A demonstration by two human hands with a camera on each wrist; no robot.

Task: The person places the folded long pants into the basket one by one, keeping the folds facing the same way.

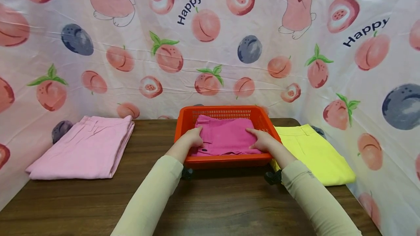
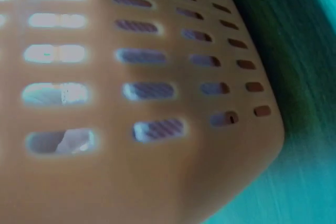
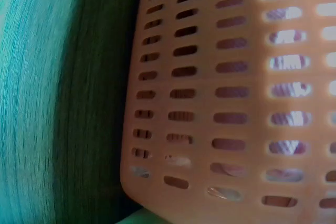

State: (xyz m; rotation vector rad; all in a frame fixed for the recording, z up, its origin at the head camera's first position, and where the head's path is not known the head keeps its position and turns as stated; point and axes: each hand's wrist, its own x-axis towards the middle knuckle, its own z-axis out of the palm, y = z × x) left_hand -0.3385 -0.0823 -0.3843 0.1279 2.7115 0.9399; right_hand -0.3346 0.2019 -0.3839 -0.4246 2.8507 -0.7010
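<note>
A red plastic basket (image 1: 226, 159) with slotted walls stands on the table, and folded magenta pants (image 1: 228, 135) lie inside it. At the left edge of the pants, my left hand (image 1: 193, 137) grips them with the thumb on top. My right hand (image 1: 263, 142) grips the opposite edge in the same way. The other fingers of both hands are hidden down the sides. Both wrist views show only the basket's outer wall (image 2: 105, 182) close up, with bits of cloth behind the slots.
Folded light pink pants (image 1: 82, 148) lie at the left of the brown wooden table (image 1: 216, 199). Folded yellow pants (image 1: 311, 152) lie to the right, partly behind the basket and my right arm. A fruit-printed curtain (image 1: 213, 57) encloses the back and sides.
</note>
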